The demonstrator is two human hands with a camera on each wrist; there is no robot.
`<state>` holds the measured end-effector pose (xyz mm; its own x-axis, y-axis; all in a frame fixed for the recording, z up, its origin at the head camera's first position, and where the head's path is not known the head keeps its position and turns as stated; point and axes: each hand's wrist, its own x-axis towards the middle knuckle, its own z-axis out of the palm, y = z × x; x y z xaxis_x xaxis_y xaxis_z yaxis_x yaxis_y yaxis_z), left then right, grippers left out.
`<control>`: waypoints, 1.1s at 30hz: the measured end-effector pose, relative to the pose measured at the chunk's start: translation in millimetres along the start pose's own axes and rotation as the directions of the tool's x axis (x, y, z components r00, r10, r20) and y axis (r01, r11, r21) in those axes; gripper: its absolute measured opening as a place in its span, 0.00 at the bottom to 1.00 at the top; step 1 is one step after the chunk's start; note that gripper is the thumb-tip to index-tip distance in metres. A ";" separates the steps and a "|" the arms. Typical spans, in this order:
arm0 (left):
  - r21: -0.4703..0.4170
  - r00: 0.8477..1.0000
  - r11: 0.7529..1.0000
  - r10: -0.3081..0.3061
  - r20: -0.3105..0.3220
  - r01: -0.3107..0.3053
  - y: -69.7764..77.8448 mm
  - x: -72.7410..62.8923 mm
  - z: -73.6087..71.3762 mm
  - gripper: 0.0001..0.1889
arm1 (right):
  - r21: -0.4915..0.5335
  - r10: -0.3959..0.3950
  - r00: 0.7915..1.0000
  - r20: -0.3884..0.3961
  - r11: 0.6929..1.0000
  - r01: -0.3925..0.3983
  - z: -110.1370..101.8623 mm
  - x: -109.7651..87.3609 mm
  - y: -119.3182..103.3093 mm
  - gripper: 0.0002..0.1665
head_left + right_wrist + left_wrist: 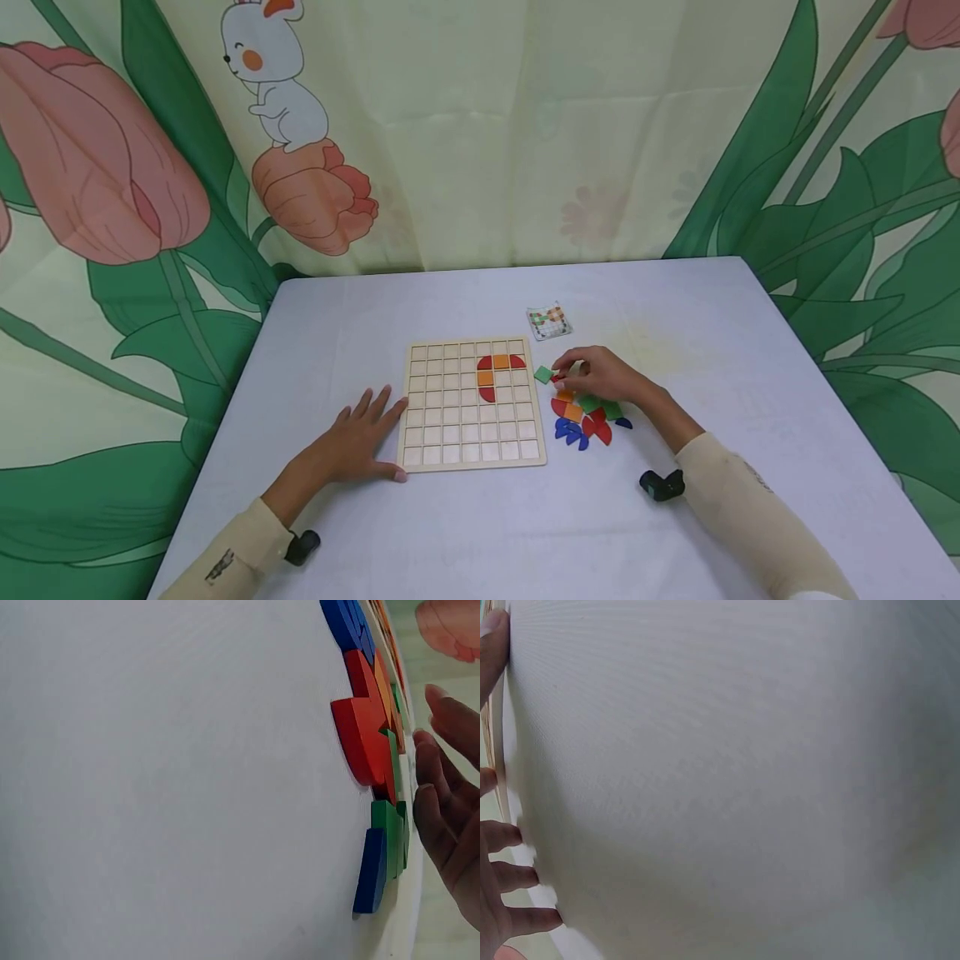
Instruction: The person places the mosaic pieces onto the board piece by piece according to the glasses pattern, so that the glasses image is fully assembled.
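Observation:
My left hand [365, 442] lies with its fingers spread along the left edge of a wooden grid board [435, 434]. The thumb is at the lower left corner; the forefinger touches the left side. On the board are red rounded pieces [487, 394] and orange squares [485, 378] in a bent row. My right hand [600, 375] reaches over loose pieces right of the board, thumb and forefinger bent around a small red piece [557, 378]. I cannot tell whether they pinch it. A green square [543, 375] lies just left of these fingertips.
Below the right hand are blue pieces [573, 433], red pieces [598, 427], green pieces [612, 410] and an orange square [573, 412], some overlapping. A small pattern card [550, 322] lies behind the board's right corner. The white table [480, 533] ends at a printed curtain [480, 167].

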<state>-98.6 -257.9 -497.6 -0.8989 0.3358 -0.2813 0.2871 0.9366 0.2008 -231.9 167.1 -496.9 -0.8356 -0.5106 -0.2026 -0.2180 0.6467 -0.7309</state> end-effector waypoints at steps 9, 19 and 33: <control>0.011 1.000 1.000 0.002 -0.002 -0.002 -1.8 1.2 1.1 0.62 | -0.096 -0.021 0.999 0.025 0.995 0.023 -1.7 -6.5 6.3 0.19; -0.005 1.000 1.000 -0.005 0.006 0.005 -1.4 1.8 1.8 0.62 | -0.148 -0.045 0.997 0.067 0.987 0.055 -2.5 -7.6 1.2 0.16; -0.003 1.000 1.000 -0.007 0.009 0.007 -2.6 2.3 3.3 0.62 | -0.191 -0.018 0.992 0.127 0.981 0.042 -2.4 -8.9 -3.3 0.17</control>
<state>-100.3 -259.3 -501.9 -0.8980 0.3302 -0.2907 0.2800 0.9387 0.2013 -225.0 170.9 -491.1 -0.7606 -0.5900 -0.2711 -0.3450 0.7209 -0.6010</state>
